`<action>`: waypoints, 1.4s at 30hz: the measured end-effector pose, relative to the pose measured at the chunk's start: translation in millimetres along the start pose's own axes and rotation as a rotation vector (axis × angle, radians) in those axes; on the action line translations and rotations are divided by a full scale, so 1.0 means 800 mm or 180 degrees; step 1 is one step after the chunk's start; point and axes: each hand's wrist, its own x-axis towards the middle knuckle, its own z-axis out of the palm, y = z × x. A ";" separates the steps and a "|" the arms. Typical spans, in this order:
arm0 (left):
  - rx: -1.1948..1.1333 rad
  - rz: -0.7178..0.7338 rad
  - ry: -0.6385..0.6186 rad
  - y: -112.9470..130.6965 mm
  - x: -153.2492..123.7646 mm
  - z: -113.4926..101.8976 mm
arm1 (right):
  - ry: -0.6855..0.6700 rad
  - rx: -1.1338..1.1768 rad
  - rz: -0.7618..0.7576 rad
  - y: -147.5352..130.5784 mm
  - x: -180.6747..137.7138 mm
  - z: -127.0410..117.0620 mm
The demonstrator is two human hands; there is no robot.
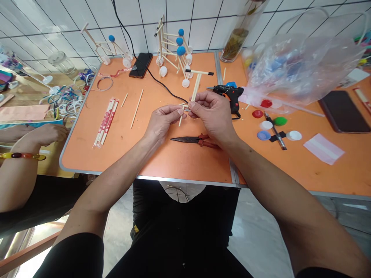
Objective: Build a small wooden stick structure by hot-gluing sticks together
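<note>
My right hand [213, 114] is closed on a T-shaped frame of wooden sticks [196, 87], whose crossbar has black ends. Between the fingertips of my left hand [165, 120] is a short wooden stick [181, 120], held near the lower end of the frame. The two hands almost meet over the orange table, and my fingers hide where the sticks come together. Just below them lie long-nose pliers [191, 139] with red handles, partly under my right wrist. A black glue gun [230, 96] rests to the right of my right hand.
Stick models with white wheels and blue balls [180, 41] stand by the wall. Wrapped chopsticks [106, 122], phones [141, 65], bottle caps [280, 121], a pen [275, 130] and a plastic bag [295, 69] lie around. Another person's arm [21, 162] is at the left.
</note>
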 end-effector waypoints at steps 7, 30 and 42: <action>-0.0060 0.0046 -0.0047 0.000 0.000 0.000 | 0.0010 0.0007 0.0012 -0.001 -0.001 0.000; 0.0074 0.0069 0.0003 0.002 -0.001 0.000 | 0.0021 -0.0029 0.0150 -0.009 -0.005 0.003; 0.0294 0.0088 -0.0047 0.004 -0.004 0.004 | 0.0047 -0.0029 0.0202 -0.012 -0.007 0.007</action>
